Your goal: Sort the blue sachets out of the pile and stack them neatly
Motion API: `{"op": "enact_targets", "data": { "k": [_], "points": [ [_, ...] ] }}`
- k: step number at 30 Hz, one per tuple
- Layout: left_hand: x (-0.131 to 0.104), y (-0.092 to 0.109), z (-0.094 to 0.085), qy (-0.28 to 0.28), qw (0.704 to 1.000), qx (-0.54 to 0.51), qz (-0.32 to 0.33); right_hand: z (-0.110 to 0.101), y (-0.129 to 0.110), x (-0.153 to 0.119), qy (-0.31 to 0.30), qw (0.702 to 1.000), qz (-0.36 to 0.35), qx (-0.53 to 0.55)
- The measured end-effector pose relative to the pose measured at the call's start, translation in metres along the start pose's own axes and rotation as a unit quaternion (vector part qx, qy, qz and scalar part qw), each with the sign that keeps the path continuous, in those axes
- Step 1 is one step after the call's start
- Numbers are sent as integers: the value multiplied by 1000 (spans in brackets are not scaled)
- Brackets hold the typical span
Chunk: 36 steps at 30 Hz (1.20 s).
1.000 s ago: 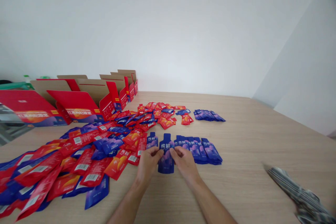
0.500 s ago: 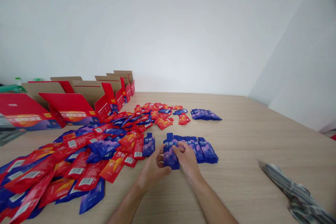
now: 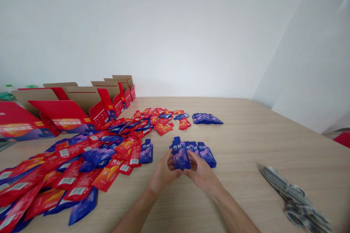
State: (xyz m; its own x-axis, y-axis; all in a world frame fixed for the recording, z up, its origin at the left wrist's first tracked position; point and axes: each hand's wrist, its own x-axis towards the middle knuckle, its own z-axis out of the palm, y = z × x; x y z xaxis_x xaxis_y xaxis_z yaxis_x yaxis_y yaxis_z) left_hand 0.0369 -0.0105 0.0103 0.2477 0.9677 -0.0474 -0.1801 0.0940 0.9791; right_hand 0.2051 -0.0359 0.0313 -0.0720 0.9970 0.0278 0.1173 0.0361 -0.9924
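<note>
Both hands hold blue pouches [image 3: 181, 157] with purple fruit print upright over the table, seemingly a small stack. My left hand [image 3: 164, 170] grips the left side, its thumb at the bottom edge. On the right side, my right hand [image 3: 201, 169] closes round the edge, thumb also near the bottom. Right behind my right hand lies a row of overlapping blue pouches [image 3: 207, 154]. A single blue pouch [image 3: 146, 152] rests to the left of my left hand, beside the mixed pile of red and blue pouches [image 3: 72, 174].
Open red cartons [image 3: 68, 120] line the table's left side. A group of blue pouches [image 3: 205, 118] lies farther back. Striped cloth [image 3: 294, 198] is at the right on the wooden table [image 3: 246, 134]. A white wall [image 3: 191, 36] stands behind.
My right hand has moved from the front of the pouches to their right edge. The held pouches have risen slightly and moved toward the row. The whole view has shifted a little.
</note>
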Motion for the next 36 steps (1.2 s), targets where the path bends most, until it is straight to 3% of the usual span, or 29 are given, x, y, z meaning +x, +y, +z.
{"op": "enact_targets", "data": {
  "k": [9,15,20,30,36],
  "points": [
    [34,-5,45,7,994,106,28,-49,23,7,83,993,-22,-81],
    [41,-11,62,31,958,275,78,-76,27,6,172,945,-46,-274],
    [44,-20,63,23,926,370,79,-78,33,6,192,907,-14,-374],
    [44,-22,63,-6,836,525,157,-74,38,14,160,889,24,-429],
    [40,-26,61,-38,790,597,137,-73,44,13,154,873,39,-461]
  ]
}}
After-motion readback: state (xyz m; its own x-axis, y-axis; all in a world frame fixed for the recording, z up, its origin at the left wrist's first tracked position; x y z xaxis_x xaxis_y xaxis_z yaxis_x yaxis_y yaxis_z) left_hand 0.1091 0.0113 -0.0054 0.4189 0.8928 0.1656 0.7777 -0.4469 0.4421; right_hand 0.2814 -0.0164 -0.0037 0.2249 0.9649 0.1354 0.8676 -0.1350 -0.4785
